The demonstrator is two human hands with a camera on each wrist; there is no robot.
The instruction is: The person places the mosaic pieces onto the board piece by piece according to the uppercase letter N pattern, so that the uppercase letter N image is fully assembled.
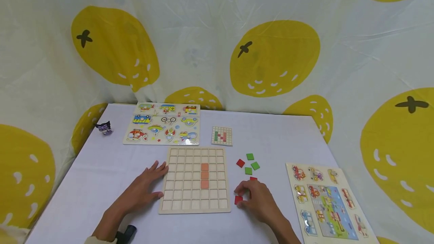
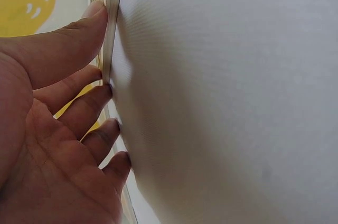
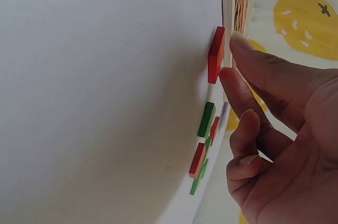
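Note:
A wooden grid board (image 1: 194,211) lies in front of me, with three orange-red squares (image 1: 205,175) in one column. My left hand (image 1: 144,189) rests at its left edge, fingers spread and thumb apart, fingertips at the rim in the left wrist view. My right hand (image 1: 259,200) is right of the board, over a red tile (image 1: 239,200) lying on the cloth. In the right wrist view, thumb and forefinger stand apart close above that red tile (image 3: 215,57); whether they touch it is hard to tell. A green tile (image 3: 206,120) lies beside it, hidden in the head view.
Several loose green tiles (image 1: 250,156) and red tiles (image 1: 240,163) lie beyond my right hand. A small pattern card (image 1: 222,135) is behind the board. Vehicle puzzles stand back left (image 1: 162,142) and right (image 1: 291,183). A small figurine (image 1: 104,128) and a black object (image 1: 129,232) are at left.

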